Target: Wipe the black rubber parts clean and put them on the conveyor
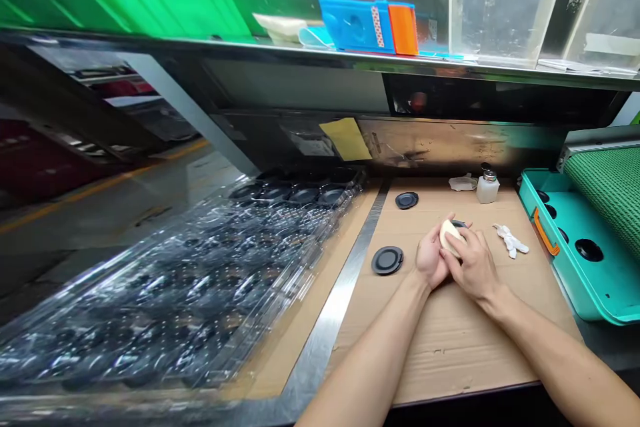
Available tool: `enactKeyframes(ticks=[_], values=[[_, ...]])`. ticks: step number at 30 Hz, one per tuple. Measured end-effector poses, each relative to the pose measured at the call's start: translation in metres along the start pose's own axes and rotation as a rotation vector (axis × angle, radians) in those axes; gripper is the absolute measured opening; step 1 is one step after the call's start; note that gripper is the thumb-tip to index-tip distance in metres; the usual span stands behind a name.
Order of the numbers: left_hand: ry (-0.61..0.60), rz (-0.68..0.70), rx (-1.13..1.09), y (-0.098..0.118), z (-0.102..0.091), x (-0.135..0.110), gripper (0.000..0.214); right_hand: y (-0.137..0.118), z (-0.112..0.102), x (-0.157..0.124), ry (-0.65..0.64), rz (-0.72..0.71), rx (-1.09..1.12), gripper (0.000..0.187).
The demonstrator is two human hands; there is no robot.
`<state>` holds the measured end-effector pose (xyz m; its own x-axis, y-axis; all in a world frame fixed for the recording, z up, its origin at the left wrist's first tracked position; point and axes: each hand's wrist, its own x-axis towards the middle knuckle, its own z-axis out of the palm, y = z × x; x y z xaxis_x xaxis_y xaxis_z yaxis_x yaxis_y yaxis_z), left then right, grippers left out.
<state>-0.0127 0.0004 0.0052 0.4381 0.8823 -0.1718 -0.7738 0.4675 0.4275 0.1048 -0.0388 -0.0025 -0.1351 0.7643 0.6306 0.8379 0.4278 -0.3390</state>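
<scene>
Both my hands meet over the cardboard mat (450,340). My left hand (430,257) is closed around a black round disc (459,224), of which only an edge shows. My right hand (473,263) presses a cream-white cloth pad (449,237) against that disc, fingers curled over it. Two more black discs lie on the mat: one (387,259) just left of my left hand, another (407,200) farther back.
Clear plastic trays (200,280) holding several black discs fill the left. A small white pump bottle (487,187), a crumpled white wipe (511,240), and a teal tray (575,260) with round holes and an orange handle sit to the right. A metal strip (345,287) borders the mat.
</scene>
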Motion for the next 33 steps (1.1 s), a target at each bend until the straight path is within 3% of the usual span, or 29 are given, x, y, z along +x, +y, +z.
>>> enactKeyframes(ticks=[2,5,14,16,20,23,28,33], values=[[-0.036,-0.003,0.003,-0.002,0.000,-0.001,0.037,-0.007,0.001,0.002,-0.041,0.015,-0.096,0.035],[-0.092,0.005,0.058,-0.005,-0.003,0.001,0.036,-0.004,0.001,0.010,-0.056,0.175,-0.147,0.033],[-0.042,0.002,0.229,0.003,-0.008,0.002,0.028,0.024,-0.007,0.012,0.160,0.478,0.335,0.045],[-0.014,-0.015,0.231,0.005,-0.008,0.002,0.026,0.028,-0.008,0.011,0.107,0.373,0.342,0.039],[0.070,-0.029,0.227,0.011,-0.007,0.004,0.044,0.023,-0.009,0.009,-0.054,0.015,0.389,0.028],[0.155,-0.012,0.268,0.015,-0.006,0.003,0.046,0.016,-0.010,0.008,-0.124,-0.099,0.406,0.029],[0.187,-0.033,0.268,0.017,-0.005,0.001,0.049,0.017,-0.013,0.007,-0.152,-0.074,0.295,0.029],[0.007,-0.041,0.285,0.013,-0.008,0.000,0.023,0.026,-0.013,0.008,-0.011,0.086,0.111,0.032]])
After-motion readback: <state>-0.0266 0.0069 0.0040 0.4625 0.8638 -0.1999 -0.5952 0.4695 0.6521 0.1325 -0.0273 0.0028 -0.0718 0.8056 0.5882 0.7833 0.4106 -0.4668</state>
